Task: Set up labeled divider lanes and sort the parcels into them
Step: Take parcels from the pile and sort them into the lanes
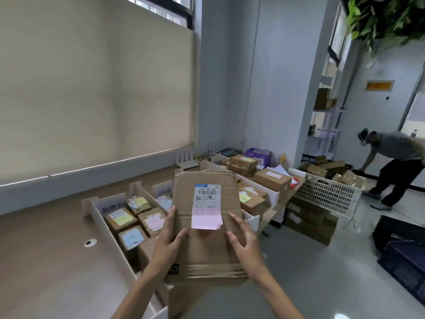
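Note:
I hold a large flat cardboard parcel (207,247) up over the table with both hands. It carries a white shipping label and a pink sticky note (206,219) with handwriting. My left hand (167,238) grips its left edge, thumb on top. My right hand (243,238) grips its right edge. Below and to the left, white divider lanes (108,236) stand on the table with small parcels (121,218) in them, each bearing a yellow, pink or blue note. Paper lane labels (112,206) stand at the far ends. The parcel hides part of the lanes.
More boxes (271,179) lie at the table's far right end. A white lattice crate (328,194) with parcels stands beyond, and stacked cartons (308,222) sit on the floor. Dark crates (404,254) are at the right. Another person (391,162) bends over boxes in the back.

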The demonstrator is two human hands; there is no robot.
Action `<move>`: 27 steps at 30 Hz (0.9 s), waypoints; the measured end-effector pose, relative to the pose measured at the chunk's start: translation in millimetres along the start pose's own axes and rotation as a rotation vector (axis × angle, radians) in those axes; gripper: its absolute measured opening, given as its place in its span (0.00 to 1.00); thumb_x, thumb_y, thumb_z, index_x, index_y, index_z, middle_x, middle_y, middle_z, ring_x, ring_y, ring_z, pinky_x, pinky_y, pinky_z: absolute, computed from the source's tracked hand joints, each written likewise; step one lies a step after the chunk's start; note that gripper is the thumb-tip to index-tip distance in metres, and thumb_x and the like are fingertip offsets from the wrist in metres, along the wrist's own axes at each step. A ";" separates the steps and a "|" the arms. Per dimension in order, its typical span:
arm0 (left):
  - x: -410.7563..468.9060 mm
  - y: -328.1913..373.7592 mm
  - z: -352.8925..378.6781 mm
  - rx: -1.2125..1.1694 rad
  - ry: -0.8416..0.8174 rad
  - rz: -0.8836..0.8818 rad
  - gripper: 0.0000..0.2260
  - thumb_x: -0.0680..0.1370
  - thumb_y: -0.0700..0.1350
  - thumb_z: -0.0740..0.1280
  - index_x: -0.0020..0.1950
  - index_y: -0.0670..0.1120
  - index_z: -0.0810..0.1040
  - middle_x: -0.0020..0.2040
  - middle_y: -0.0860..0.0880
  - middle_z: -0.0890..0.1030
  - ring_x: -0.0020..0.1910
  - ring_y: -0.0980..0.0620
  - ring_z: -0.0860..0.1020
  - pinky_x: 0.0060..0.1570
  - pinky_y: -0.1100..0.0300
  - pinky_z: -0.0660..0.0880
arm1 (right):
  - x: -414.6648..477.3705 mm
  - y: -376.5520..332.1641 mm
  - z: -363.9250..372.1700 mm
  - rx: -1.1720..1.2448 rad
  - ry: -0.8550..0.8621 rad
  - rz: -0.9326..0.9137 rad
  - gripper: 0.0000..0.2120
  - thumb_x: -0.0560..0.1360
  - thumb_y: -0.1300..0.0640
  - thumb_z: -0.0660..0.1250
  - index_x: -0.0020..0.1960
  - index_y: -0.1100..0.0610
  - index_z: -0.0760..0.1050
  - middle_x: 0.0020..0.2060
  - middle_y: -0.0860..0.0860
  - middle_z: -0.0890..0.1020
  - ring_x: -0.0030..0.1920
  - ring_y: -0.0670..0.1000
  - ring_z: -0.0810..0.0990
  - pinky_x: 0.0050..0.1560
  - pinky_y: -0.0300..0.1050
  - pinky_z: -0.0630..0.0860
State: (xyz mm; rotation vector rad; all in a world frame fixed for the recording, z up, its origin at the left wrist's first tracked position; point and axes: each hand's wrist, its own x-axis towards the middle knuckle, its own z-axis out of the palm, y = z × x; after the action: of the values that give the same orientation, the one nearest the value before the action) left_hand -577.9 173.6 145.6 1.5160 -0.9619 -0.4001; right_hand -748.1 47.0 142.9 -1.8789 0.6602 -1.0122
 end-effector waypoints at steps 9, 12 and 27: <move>25.7 7.3 195.4 -0.088 -0.100 -0.088 0.29 0.79 0.42 0.63 0.71 0.66 0.54 0.70 0.60 0.62 0.68 0.58 0.64 0.68 0.60 0.64 | 9.0 82.5 -174.5 -0.058 0.083 0.091 0.22 0.75 0.58 0.68 0.60 0.34 0.72 0.69 0.45 0.70 0.72 0.46 0.63 0.72 0.50 0.64; 37.7 9.0 239.8 -0.108 -0.151 -0.112 0.29 0.79 0.41 0.62 0.74 0.62 0.53 0.69 0.61 0.61 0.68 0.59 0.62 0.65 0.65 0.61 | 16.8 105.7 -211.7 -0.058 0.100 0.109 0.22 0.75 0.60 0.68 0.59 0.34 0.73 0.67 0.44 0.73 0.71 0.47 0.66 0.71 0.52 0.65; 199.0 -17.6 406.9 -0.152 -0.154 -0.173 0.28 0.79 0.42 0.61 0.76 0.58 0.55 0.71 0.57 0.62 0.68 0.57 0.64 0.62 0.64 0.66 | 183.6 235.1 -329.9 0.002 0.044 0.172 0.18 0.76 0.60 0.67 0.62 0.44 0.74 0.63 0.44 0.75 0.66 0.48 0.71 0.68 0.51 0.69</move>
State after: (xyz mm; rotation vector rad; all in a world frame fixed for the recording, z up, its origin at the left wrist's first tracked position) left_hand -751.2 -242.8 100.7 1.4494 -0.9004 -0.7074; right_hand -941.7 -351.1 100.3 -1.7687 0.8313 -0.9447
